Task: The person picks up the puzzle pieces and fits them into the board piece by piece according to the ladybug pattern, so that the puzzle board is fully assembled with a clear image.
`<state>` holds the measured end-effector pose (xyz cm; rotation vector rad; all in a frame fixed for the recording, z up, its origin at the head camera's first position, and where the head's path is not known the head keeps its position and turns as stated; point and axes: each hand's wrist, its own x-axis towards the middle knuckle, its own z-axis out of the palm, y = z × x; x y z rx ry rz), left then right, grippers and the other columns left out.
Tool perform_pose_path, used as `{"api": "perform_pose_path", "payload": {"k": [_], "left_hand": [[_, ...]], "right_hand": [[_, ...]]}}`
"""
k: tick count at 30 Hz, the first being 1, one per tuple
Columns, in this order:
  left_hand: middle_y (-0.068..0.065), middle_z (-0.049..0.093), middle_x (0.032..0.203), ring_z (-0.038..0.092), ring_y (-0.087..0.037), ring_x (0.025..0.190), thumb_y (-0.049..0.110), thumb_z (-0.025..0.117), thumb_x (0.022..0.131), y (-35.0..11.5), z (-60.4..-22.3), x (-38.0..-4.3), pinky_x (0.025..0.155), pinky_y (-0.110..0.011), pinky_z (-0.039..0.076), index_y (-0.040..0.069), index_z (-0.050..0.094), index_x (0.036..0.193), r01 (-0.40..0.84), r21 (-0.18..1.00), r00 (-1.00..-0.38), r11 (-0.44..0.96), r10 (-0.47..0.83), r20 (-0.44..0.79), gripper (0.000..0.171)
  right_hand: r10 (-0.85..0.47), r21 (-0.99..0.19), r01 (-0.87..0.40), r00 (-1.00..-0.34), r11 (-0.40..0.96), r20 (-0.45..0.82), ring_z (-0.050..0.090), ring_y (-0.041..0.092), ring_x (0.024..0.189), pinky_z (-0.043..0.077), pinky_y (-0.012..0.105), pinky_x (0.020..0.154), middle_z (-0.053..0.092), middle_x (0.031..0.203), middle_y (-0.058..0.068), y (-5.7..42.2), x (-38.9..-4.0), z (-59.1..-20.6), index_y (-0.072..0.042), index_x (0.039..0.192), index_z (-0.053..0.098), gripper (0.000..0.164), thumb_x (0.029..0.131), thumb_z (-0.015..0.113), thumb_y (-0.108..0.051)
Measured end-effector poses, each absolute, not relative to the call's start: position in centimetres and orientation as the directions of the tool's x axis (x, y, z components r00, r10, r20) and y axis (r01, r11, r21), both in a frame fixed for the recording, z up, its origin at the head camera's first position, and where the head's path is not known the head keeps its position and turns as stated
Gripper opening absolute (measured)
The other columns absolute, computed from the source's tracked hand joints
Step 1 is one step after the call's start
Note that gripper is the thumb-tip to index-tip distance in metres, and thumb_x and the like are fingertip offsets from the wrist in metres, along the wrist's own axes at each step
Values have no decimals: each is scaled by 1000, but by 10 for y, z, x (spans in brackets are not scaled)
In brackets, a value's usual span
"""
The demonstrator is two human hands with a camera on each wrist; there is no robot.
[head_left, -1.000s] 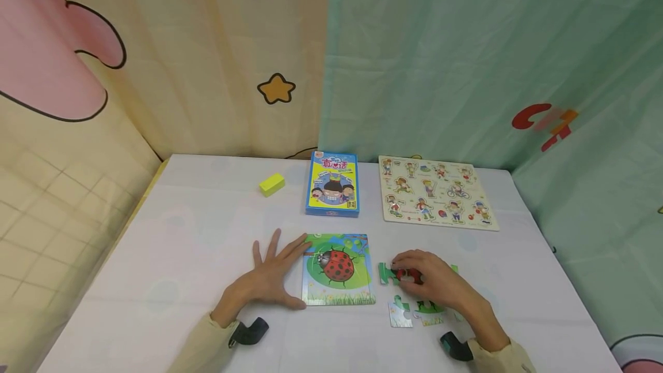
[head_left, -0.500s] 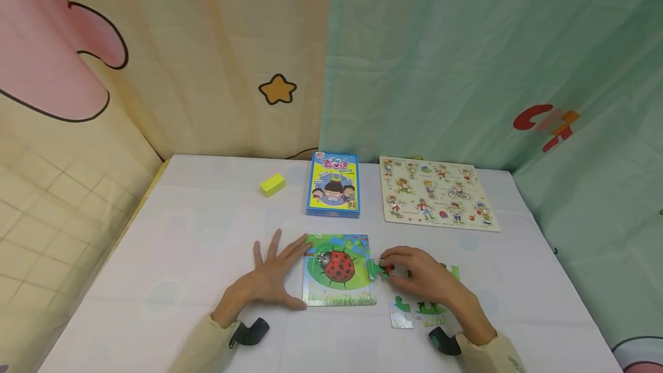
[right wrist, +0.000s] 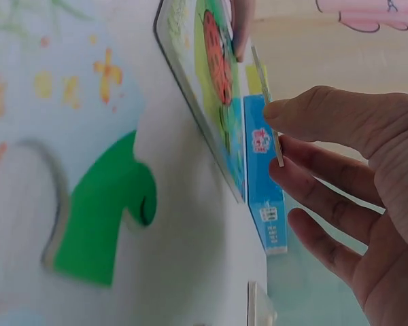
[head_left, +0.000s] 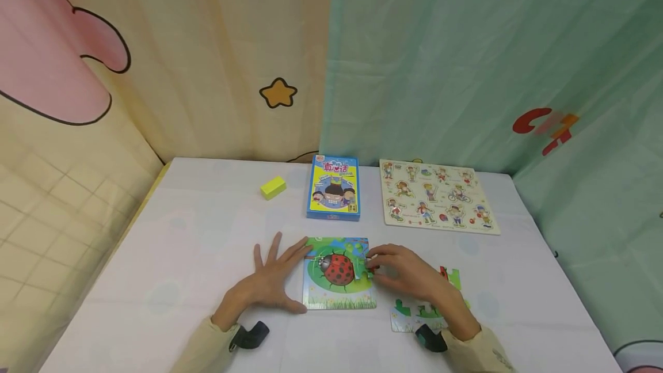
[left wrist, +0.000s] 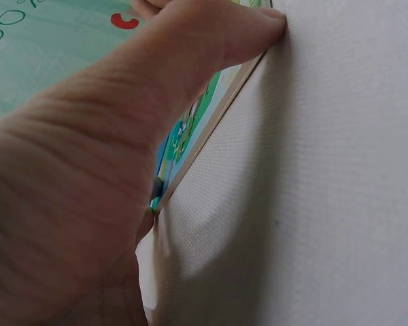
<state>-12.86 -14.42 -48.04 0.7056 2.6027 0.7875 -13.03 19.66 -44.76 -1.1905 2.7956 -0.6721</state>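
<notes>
We see the left hand (head_left: pixel 270 286) touching the ladybug board (head_left: pixel 334 297), the right hand (head_left: pixel 406 269) pinching a puzzle piece (head_left: pixel 360 269) over the board's right side, and loose pieces (head_left: pixel 401 322) lying nearby.

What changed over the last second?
The right hand moved leftward, carrying a flat green and red jigsaw piece from the loose pieces to over the right side of the square ladybug board. The left hand stayed at the board's left edge; the blue and yellow box and yellow block stayed put.

Two picture boards (head_left: pixel 336 270), one box (head_left: pixel 333 189), one block (head_left: pixel 273 187)
</notes>
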Motion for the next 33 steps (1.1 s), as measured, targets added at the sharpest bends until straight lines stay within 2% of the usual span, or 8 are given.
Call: {"api": "perform_pose_path", "payload": {"k": [13,33], "left_hand": [[-1,15,169,-12,-54,149,58,88,63,-144,-479,-127,102,-84,-14,22,28,159,366,582,-819,726,548,-170,119],[0,13,170,-14,-53,149,58,87,65,-145,-479,-129,102,-84,-13,22,26,159,374,568,-816,733,552,-175,118]], "right_hand": [[-749,-338,-760,-633,555,196,66,18,110,55,39,94,70,117,-1,163,-139,-453,-16,104,77,17,87,78,-17],[-739,-321,-719,-669,617,78,68,17,111,54,33,99,73,117,2,102,-139,-455,-10,109,78,18,93,72,-16]]}}
